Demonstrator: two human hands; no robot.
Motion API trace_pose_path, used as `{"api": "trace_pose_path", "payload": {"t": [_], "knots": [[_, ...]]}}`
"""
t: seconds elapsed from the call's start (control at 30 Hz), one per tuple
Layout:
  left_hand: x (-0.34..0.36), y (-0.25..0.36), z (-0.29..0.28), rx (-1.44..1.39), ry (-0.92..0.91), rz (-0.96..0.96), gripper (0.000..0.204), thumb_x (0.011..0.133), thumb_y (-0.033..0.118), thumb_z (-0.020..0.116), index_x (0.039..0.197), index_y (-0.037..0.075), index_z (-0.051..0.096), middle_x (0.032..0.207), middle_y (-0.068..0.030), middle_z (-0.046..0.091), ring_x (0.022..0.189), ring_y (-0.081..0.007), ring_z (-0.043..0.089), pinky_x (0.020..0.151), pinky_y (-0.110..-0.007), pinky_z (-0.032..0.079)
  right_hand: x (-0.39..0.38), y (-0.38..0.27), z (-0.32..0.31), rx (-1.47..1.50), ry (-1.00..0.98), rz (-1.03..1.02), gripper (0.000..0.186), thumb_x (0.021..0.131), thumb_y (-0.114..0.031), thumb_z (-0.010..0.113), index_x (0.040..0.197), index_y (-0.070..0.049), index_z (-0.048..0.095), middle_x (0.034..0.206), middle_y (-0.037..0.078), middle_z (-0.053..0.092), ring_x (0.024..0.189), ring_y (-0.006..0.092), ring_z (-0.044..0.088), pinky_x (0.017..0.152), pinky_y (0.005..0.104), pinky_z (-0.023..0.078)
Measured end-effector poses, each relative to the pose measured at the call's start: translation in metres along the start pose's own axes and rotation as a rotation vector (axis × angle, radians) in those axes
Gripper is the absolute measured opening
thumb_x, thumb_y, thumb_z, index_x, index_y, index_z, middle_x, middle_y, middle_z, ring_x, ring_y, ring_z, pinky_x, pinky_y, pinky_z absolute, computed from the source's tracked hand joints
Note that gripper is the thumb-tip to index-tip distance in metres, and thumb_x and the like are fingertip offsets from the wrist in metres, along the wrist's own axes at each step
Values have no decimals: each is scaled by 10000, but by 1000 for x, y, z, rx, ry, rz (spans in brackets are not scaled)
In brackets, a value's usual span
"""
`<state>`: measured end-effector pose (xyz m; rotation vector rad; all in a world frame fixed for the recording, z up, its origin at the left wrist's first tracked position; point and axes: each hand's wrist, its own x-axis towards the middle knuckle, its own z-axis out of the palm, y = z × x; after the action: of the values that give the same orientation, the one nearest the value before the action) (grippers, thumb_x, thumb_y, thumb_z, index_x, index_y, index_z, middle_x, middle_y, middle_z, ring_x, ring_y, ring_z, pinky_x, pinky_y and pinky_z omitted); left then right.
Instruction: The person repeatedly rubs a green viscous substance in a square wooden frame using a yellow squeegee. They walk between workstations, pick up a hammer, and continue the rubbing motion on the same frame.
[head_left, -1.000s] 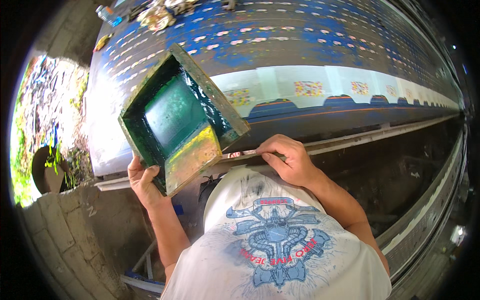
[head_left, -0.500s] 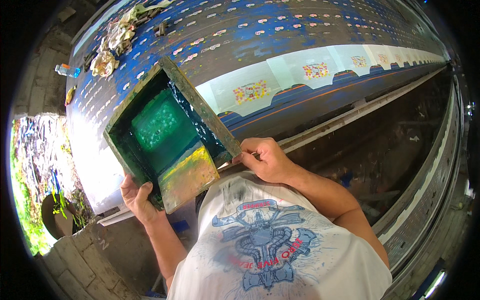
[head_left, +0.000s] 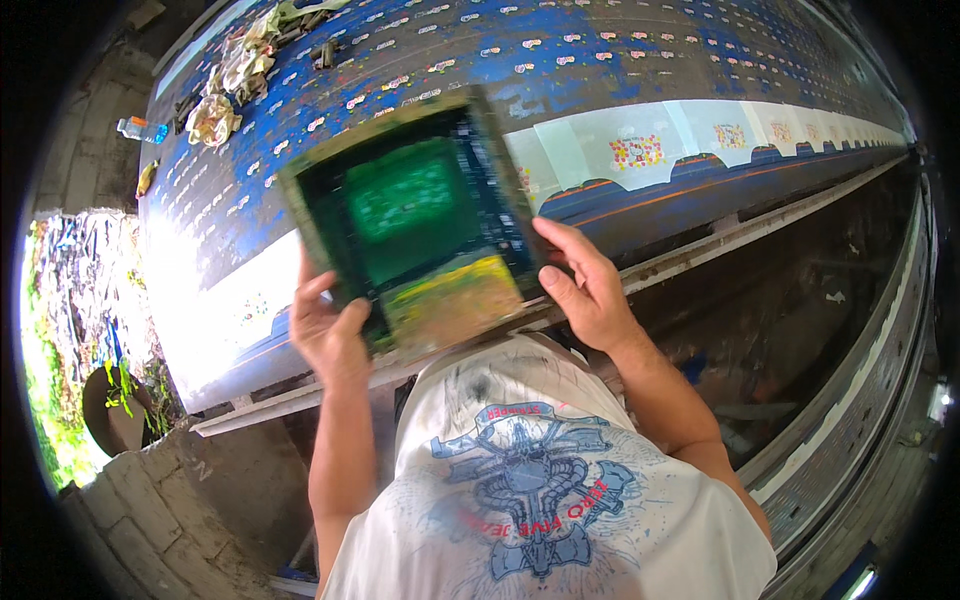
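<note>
I hold a wooden screen-printing frame (head_left: 388,122) with a green mesh in front of my body. My left hand (head_left: 335,335) grips its lower left side, thumb on the near face. My right hand (head_left: 592,285) is closed around the right edge near the lower corner, fingers partly behind it. A flat squeegee board (head_left: 455,305), smeared with yellow and brown paint, lies inside the frame at its near end. Motion blurs the frame slightly.
A long table (head_left: 480,75), stained blue and grey, reaches far right. Pale fabric panels (head_left: 640,150) with small colourful prints line its near side, beside a metal rail (head_left: 740,218). Crumpled rags (head_left: 240,75) and a plastic bottle (head_left: 142,130) are at the far left.
The frame has moved right and turned to sit more upright, the squeegee board still inside it. Both hands moved right with it, my right hand now higher along its edge.
</note>
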<state>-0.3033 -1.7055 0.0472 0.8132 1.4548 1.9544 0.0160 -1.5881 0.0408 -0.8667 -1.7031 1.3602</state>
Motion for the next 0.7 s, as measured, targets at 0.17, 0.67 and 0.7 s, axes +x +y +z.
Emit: {"api": "trace_pose_path", "payload": {"t": [0.17,0.67,0.7], "knots": [[-14,-48,64,129,-92,39,488,747,-235,595,1113,49,748,1811,-219,398,1688,-367,386,1277,-446,423,-1,8,-50,-81,99,111,589,1075,-210,782,1593,7,608,1466,160,703,1322,223,668,1128,387,520],[-30,-71,84,254,-71,-58,414,734,-212,610,1040,34,740,1792,-216,437,1489,-248,590,1116,-321,480,-6,24,-78,-179,181,98,369,1044,-82,782,1398,16,748,1300,147,777,1155,204,738,1003,346,586],[-30,-70,85,241,-61,-63,409,734,-209,615,1036,37,740,1789,-213,445,1462,-234,603,1086,-310,485,-6,26,-79,-183,179,96,362,1046,-81,780,1394,15,750,1300,146,778,1154,204,739,1003,344,588]]}}
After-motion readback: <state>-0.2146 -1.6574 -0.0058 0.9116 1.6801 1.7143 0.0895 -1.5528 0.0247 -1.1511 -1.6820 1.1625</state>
